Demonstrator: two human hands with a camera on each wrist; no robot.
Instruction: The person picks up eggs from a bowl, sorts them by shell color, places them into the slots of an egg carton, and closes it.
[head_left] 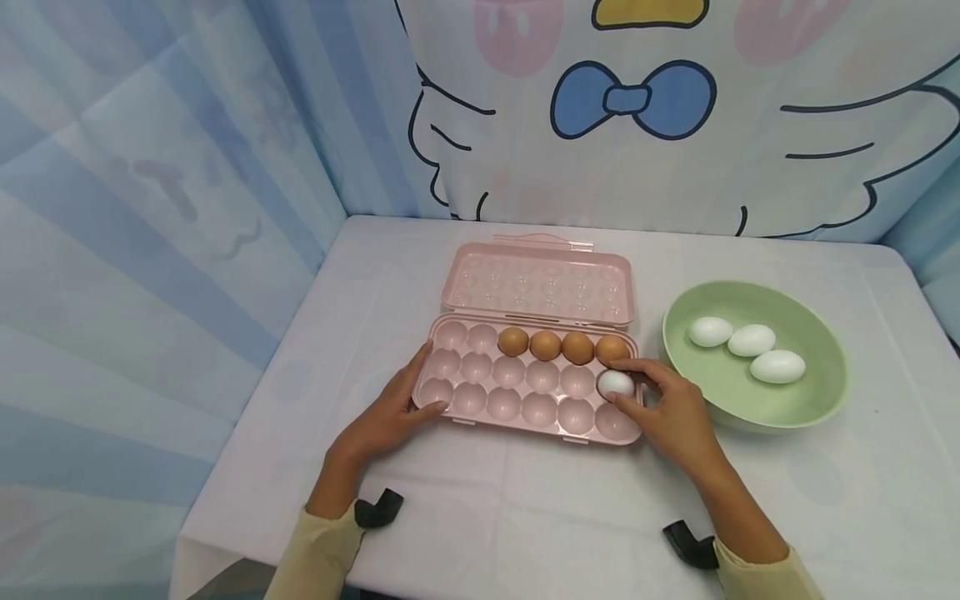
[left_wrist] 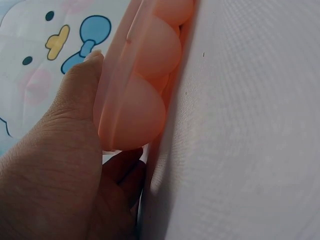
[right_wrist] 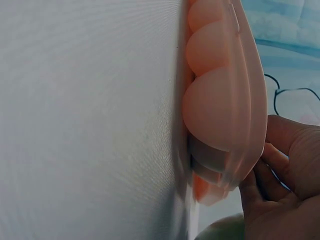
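Observation:
A pink plastic egg box (head_left: 525,387) lies open on the table, its lid (head_left: 540,285) folded back behind it. Several brown eggs (head_left: 545,345) fill the right part of its back row. My left hand (head_left: 393,408) grips the box's left end, thumb along the rim and fingers at the underside in the left wrist view. A white egg (head_left: 617,383) sits in the rightmost cup of the middle row. Thumb and forefinger of my right hand (head_left: 671,412) pinch this egg. In the right wrist view the egg is hidden behind the box's wall.
Close to the box's right end stands a light green bowl (head_left: 720,400) with three white eggs (head_left: 777,367) in it. A white cloth covers the table (head_left: 450,517). Printed curtains (head_left: 360,100) hang behind and beside it.

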